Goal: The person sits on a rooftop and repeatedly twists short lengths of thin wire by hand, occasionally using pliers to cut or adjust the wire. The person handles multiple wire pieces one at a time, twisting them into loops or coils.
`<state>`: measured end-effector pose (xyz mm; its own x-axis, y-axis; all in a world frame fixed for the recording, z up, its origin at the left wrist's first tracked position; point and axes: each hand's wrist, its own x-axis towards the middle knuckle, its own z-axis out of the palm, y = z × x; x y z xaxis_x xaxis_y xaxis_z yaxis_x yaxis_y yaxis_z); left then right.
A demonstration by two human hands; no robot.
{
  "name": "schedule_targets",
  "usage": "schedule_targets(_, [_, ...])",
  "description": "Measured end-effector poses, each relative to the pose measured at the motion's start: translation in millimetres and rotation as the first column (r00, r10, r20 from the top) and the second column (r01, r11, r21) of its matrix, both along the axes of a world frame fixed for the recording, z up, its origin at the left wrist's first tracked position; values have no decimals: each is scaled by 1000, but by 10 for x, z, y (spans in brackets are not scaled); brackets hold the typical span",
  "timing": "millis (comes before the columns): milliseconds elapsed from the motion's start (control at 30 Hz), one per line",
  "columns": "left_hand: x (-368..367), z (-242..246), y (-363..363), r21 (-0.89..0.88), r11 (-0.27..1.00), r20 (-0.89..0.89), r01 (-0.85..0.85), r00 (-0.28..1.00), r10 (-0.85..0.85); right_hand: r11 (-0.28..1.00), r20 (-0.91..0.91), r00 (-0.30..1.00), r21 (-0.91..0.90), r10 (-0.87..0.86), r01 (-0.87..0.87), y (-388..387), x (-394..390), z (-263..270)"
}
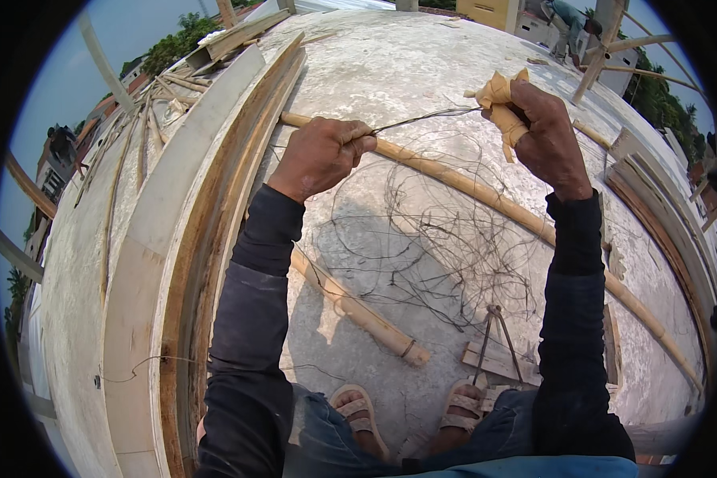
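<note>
My left hand (pixel 325 154) pinches one end of a twisted bundle of thin wire (pixel 428 116) between thumb and fingers. The bundle runs across to my right hand (pixel 542 128), whose fingers are curled round its other end. Tan tape or cloth (pixel 502 101) wraps some fingers of that hand. Below both hands, a loose tangle of thin wire (pixel 448 239) lies on the concrete surface. A long bamboo pole (pixel 472 182) passes beneath the wire bundle. Near my feet rests a pair of long-handled pincers (pixel 495 334), its jaws hard to make out.
A long beam-like form of boards (pixel 197 269) stands along my left side. A shorter bamboo piece (pixel 358 310) lies before my feet. Stacked boards (pixel 663 227) are at the right. One person (pixel 567 27) bends at the upper right, another (pixel 64 146) is far left.
</note>
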<state>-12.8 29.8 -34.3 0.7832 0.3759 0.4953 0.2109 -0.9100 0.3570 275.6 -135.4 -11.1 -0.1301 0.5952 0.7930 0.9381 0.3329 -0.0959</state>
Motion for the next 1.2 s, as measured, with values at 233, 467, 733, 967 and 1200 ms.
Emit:
schedule_targets(233, [-13,188,-129,-111,977,323,184,936,-140,938,139,945,-146,-295,314,105,-432,-290])
schedule_targets(467, [-240,91,95,438,876,115,-201,979,168,986,188,968,-56,163,-156,-114,-814,-40])
schedule_targets(733, [-82,53,-81,569,788,239,-236,964,116,812,95,936,-472,-339,342,79,-634,-340])
schedule_targets(967, [-187,-218,306,547,803,222,-236,966,132,946,-232,946,-182,224,-269,-122,-672,129])
schedule_targets(1200, [-651,-314,700,295,857,185,-422,906,382,881,-312,946,-468,-92,-69,-168,35,-210])
